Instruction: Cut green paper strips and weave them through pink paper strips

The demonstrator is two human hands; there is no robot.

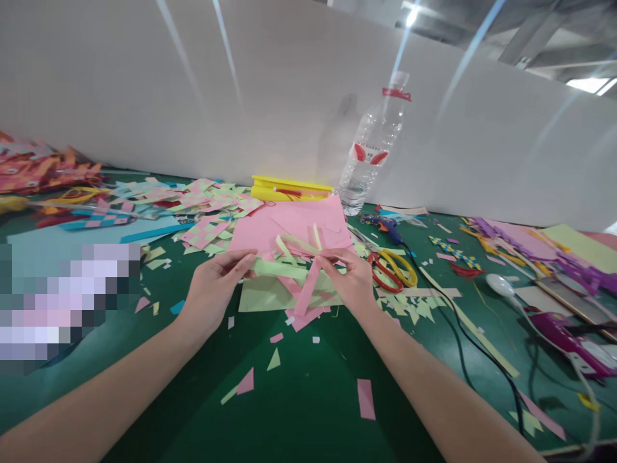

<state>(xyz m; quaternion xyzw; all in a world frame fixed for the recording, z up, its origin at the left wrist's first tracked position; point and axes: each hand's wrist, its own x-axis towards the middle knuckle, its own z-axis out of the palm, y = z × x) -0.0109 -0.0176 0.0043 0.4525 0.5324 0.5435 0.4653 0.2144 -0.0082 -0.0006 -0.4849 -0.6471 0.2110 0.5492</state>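
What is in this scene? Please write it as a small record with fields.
Left hand: pinches a light green strip
Right hand: pinches a pink strip at its upper end
Tools: red-and-yellow scissors; blue glue gun behind them
Bottle: clear, in front of a pale partition
Surface: green table with scattered paper scraps

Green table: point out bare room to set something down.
Near middle, left of the pink rectangle, nearer than the green triangle; also between right forearm and black cable. Crowded: around the scissors and under the held paper strips.
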